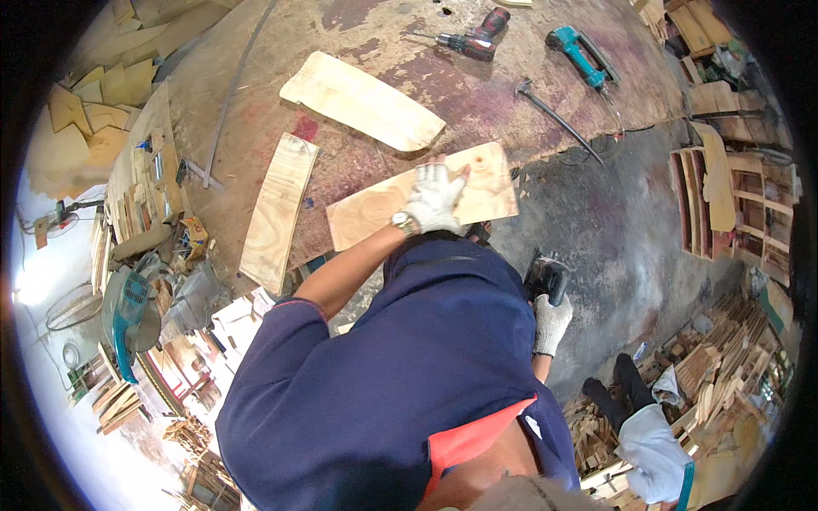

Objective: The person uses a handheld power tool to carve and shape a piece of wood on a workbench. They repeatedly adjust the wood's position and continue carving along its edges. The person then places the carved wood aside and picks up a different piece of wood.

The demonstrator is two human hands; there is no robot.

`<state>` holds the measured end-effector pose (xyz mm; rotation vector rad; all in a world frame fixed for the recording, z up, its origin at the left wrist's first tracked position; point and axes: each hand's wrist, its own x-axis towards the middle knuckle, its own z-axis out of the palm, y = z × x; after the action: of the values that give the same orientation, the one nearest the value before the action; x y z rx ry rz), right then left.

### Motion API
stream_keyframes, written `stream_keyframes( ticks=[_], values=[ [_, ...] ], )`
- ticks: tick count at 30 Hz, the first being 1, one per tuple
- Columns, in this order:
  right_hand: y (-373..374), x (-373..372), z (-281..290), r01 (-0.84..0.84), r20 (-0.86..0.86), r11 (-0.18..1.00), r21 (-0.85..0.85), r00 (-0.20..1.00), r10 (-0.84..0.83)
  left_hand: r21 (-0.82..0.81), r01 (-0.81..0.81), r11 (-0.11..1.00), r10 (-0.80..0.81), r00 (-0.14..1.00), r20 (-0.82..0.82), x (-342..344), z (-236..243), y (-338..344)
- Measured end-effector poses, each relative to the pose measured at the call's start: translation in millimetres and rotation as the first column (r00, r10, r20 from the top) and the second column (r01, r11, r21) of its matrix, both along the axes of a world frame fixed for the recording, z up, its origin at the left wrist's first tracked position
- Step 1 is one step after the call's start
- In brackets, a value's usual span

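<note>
1. One scuffed workbench [358,34] spans the upper view.
2. On it lie a pale upper plank [362,100], a left plank [279,213] and a near plank [486,187] — this last overhanging the edge.
3. Beyond them rest a hammer [558,119] and a cordless drill [477,41].
4. The gloved left hand [434,200] lies flat on the near plank, fingers extended.
5. The gloved right hand [552,324] — off the bench, beside the body — grips a black power tool [548,278].

Cannot see the patch of board [490,175] under the left hand [433,201], nor every finger of the right hand [552,322] at the black tool [548,278]. Can see only part of a pale piece [515,2] beyond the hands, cut by the top edge.
</note>
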<state>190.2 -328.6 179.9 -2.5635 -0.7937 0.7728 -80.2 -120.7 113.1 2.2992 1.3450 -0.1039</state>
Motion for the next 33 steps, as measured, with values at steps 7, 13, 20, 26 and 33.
stream_keyframes(
  ticks=[7, 13, 20, 26, 33],
  values=[
    [-10, -3, 11, 0.113, -0.071, 0.987, 0.113, 0.992, -0.105, 0.011, 0.185, 0.983, -0.185, 0.982, 0.038, 41, 2, 14],
    [-10, -5, 12, 0.164, -0.089, 0.986, 0.037, 0.983, -0.16, 0.101, 0.527, 0.844, -0.533, 0.804, 0.263, 67, 4, 13],
    [-21, -5, -1, 0.161, -0.056, 0.984, 0.077, 0.986, -0.157, 0.037, 0.623, 0.781, -0.624, 0.778, 0.069, 20, -16, 88],
    [-29, -8, -2, 0.171, 0.038, 0.978, 0.116, 0.983, -0.177, 0.061, 0.493, 0.868, -0.486, 0.868, -0.106, -22, -13, 152],
    [-11, -23, 5, 0.151, 0.007, 0.979, 0.135, 0.988, -0.153, 0.004, 0.317, 0.948, -0.317, 0.948, -0.028, 49, -30, 80]
  ],
)
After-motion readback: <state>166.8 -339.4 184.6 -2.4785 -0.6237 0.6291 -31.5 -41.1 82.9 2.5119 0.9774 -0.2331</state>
